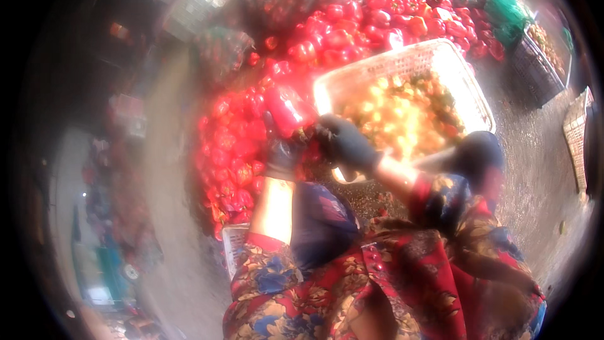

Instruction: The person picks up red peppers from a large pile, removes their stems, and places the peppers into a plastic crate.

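Observation:
My left hand point(284, 152), in a dark glove, holds a large red bell pepper point(289, 109) from below and the side. The pepper's near end points toward my right hand point(343, 141), also dark-gloved, whose curled fingers are close against that end. Glare and the glove hide whether a tool sits in the right hand. Just beyond the right hand stands a white plastic crate point(377, 70), holding many small yellow-green and orange pieces point(401, 108) that look like pepper cores. A heap of red bell peppers point(231, 151) lies left of my hands and spreads behind the crate.
Net sacks of peppers point(306, 0) lie at the back. A crate with pale contents point(542, 63) and a green net point(507, 12) are at far right, above another crate point(576, 137). Stacked crates point(196, 2) stand upper left. A white crate point(233, 245) sits beside my left sleeve.

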{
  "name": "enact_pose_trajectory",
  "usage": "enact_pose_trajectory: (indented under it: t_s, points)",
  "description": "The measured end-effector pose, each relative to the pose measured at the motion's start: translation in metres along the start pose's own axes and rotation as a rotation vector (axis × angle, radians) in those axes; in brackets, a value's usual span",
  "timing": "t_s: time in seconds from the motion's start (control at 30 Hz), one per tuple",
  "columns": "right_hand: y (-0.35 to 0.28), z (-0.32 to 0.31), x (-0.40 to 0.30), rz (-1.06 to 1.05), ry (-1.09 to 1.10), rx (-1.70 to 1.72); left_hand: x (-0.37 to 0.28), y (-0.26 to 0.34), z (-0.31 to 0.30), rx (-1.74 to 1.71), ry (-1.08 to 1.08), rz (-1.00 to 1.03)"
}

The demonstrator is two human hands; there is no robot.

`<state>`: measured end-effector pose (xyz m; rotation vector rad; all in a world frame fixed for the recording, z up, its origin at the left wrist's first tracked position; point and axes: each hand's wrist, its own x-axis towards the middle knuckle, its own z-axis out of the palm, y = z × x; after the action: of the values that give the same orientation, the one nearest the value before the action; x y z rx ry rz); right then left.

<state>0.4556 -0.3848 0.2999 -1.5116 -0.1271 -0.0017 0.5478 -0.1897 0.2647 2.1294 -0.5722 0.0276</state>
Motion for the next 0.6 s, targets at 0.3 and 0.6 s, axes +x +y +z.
enact_pose_trajectory:
  t_s: [0.3,0.6]
  points:
    - [0.047,-0.021,-0.044,-0.29,0.009,-0.419,-0.033,0.091,0.066,-0.99,0.182,-0.53]
    - [0.095,0.01,-0.069,-0.023,-0.057,-0.564,-0.056,0.007,0.113,-0.866,0.519,-0.694]
